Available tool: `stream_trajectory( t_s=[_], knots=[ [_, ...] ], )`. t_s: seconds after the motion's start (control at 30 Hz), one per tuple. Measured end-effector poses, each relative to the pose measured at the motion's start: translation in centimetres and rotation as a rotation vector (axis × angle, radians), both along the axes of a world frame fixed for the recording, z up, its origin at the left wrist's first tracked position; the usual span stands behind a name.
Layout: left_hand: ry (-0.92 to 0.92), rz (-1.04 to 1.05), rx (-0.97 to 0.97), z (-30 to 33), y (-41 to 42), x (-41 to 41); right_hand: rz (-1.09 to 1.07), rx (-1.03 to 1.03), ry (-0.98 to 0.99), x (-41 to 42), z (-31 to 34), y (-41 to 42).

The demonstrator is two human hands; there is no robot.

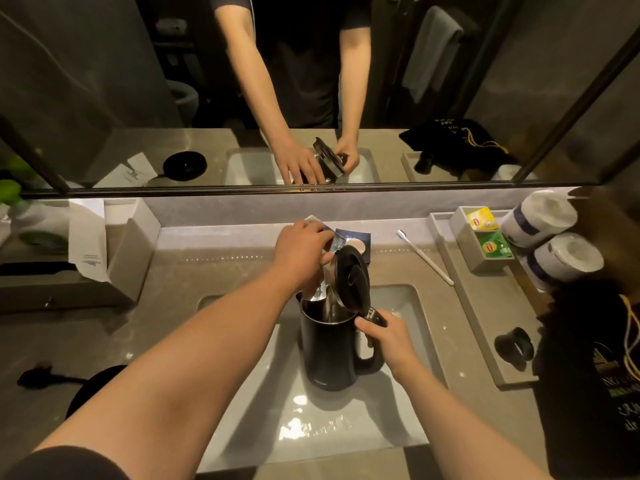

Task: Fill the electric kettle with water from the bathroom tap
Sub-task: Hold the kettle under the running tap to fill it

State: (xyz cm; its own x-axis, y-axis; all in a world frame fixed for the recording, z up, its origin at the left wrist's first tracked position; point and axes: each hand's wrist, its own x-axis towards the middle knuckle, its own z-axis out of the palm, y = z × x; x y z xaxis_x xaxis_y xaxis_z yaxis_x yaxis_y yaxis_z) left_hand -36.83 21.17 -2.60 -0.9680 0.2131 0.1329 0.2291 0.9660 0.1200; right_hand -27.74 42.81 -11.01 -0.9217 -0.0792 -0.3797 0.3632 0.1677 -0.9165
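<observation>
Centrally, a black cylindrical electric kettle [327,355] stood upright in the pale rectangular sink basin [408,344], its round black hinged lid [351,277] tipped open toward the far side, the steel interior showing. Right hand [388,337]: fingers wrapped tight around the kettle's black handle at its right side. Left hand [303,252]: laid over the chrome bathroom tap [320,289], fingers curled down around its top; the spout pointed into the kettle's mouth. Whether water ran could not be told.

Countertop, grey stone [207,268]:
- white toothbrush [424,256], lying right of the tap;
- dark square soap dish [358,242], just behind the lid;
- round black kettle base [91,386], near left, partly hidden by the left forearm.

Grey tray [485,323], right of the basin:
- grey box with yellow and green tea-bag packets [486,233];
- two white paper rolls [550,240], far right;
- small black ring-shaped object [514,346], near end.

Black drawstring bag [588,375], near right edge. Wall mirror [104,98], far side, reflected both hands and the kettle.
</observation>
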Motion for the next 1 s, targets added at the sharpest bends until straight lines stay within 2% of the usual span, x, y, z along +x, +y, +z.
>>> stream_trajectory(
  t_s=[0.17,0.47,1.0],
  knots=[
    [0.03,0.032,0.113,0.8,-0.6,-0.3,0.006,-0.011,0.007,-0.5,-0.3,-0.1],
    [-0.109,0.047,0.298,1.1,-1.5,-0.4,0.022,-0.002,0.021,-0.7,-0.5,-0.7],
    [-0.188,0.0,0.296,-0.3,-3.1,1.5,0.005,0.011,0.033,-0.6,-0.3,-0.9]
  ],
)
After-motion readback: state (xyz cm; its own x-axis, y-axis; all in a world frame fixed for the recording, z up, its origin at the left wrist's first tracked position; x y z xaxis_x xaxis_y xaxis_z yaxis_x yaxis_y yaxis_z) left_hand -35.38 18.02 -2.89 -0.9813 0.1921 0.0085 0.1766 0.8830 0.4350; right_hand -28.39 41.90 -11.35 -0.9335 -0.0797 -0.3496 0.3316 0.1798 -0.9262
